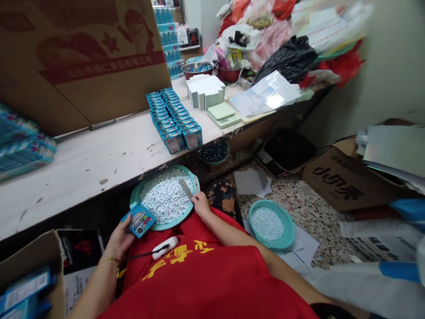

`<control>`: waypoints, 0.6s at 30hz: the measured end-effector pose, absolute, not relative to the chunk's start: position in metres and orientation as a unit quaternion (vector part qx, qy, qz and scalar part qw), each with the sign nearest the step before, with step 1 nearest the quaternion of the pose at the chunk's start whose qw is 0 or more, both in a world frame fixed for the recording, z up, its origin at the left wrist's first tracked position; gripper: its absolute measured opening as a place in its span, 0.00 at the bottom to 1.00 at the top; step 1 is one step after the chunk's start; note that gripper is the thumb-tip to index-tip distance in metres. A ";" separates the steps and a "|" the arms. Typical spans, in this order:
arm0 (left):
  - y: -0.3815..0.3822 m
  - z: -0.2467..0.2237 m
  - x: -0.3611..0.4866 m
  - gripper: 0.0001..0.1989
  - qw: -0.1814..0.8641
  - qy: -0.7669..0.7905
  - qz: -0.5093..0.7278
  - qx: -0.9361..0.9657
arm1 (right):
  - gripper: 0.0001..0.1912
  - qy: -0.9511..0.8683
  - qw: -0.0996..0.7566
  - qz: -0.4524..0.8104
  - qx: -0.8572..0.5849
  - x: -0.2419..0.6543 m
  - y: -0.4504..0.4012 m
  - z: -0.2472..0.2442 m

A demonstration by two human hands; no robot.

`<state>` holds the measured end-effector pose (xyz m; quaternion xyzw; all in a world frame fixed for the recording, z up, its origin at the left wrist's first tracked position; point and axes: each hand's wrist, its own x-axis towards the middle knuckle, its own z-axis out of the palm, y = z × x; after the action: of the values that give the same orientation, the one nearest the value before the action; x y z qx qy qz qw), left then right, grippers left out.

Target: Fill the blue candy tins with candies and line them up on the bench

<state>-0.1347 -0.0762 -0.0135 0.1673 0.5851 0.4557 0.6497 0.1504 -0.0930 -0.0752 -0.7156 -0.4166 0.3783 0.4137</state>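
Observation:
My left hand point(120, 238) grips a small blue printed carton point(142, 221) by its left end, at the near left rim of a turquoise basin point(196, 182). Small white and pale blue candies point(166, 199) fill the basin, which rests on my lap against the bench. At its right rim my right hand point(202, 204) is closed on a grey metal scoop point(186, 189), whose far end lies over the candies. A white device with a black cord point(165, 247) hangs on my red apron point(199, 274).
Rows of blue cartons point(174, 119) stand on the white bench point(99, 164), left of a pale green scale point(224, 115). A second turquoise basin point(288, 226) of candies is on the floor at right. An open cardboard box point(49, 252) stands at lower left.

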 end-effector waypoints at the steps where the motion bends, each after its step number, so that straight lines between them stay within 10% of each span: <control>1: -0.072 -0.016 -0.134 0.12 0.652 0.588 0.450 0.163 | 0.07 -0.410 0.413 0.380 -0.718 0.148 -0.091 -0.077; 12: -0.009 -0.021 -0.138 0.16 0.597 0.688 0.394 0.121 | 0.10 -0.318 0.497 0.374 -0.715 0.159 -0.088 -0.087; 18: -0.002 -0.018 -0.139 0.16 0.605 0.708 0.350 0.103 | 0.20 -0.235 0.377 0.455 -0.772 0.171 -0.046 -0.136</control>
<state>-0.1388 -0.0017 -0.0183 0.1027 0.7075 0.3503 0.6051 0.1712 -0.0455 -0.1356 -0.7717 -0.2351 0.4553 0.3767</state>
